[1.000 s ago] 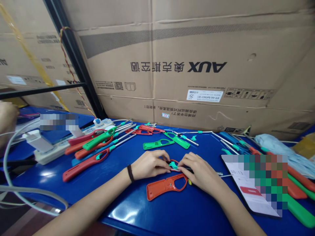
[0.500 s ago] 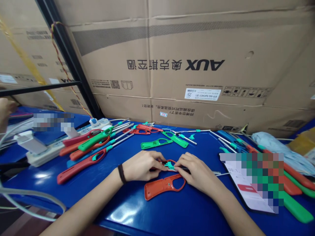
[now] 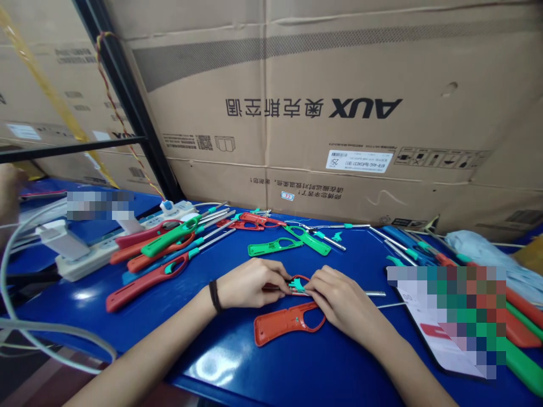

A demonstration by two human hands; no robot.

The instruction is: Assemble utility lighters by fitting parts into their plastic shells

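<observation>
Between my hands lies a partly assembled long-nosed lighter, its red shell half holding a teal trigger. My left hand grips the handle end with bent fingers, hiding most of that part. At the other side my right hand pinches the lighter near the trigger. A silver tube sticks out to the right past that hand. Just in front of both hands, an orange-red handle half lies loose on the blue table, its hollow inside facing up.
Green handle halves and red ones lie behind my hands. Several lighters are heaped at left beside a power strip. A phone and more lighters are at right. A large carton stands behind; another person's hand shows at far left.
The whole view has shifted slightly, so most things appear further right. More of the silver tube shows beyond my right hand. Both hands keep their hold on the lighter.
</observation>
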